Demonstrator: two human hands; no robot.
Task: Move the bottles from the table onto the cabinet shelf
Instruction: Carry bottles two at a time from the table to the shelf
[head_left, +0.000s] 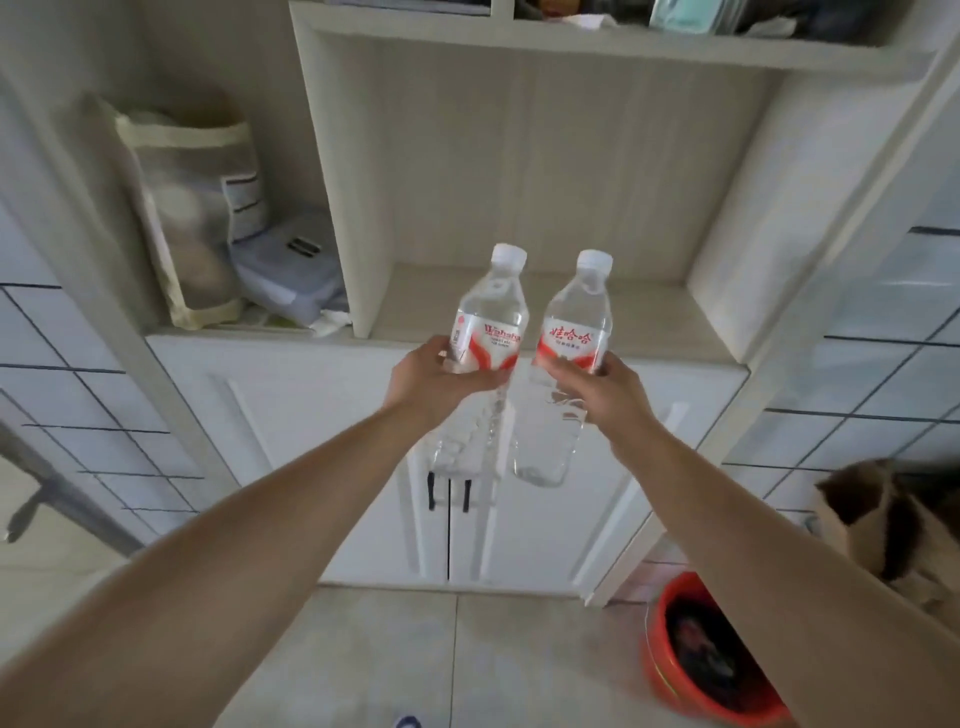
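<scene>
Left hand (434, 376): grip clenched round left water bottle (483, 343). Right hand (597, 387): grip clenched round right water bottle (563, 364). Both bottles airborne before the open cabinet shelf (649, 317). Advice: clear the shelf lip, set bases flat, bottles apart, then release.

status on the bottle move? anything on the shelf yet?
Done: nothing placed; the open cabinet shelf in front shows no bottles. In hand: the left hand grips one water bottle and the right hand grips the other bottle, both raised in front of the shelf, caps up. Left: set both down on it. The table is out of view, so any remaining bottles can't be counted.
</scene>
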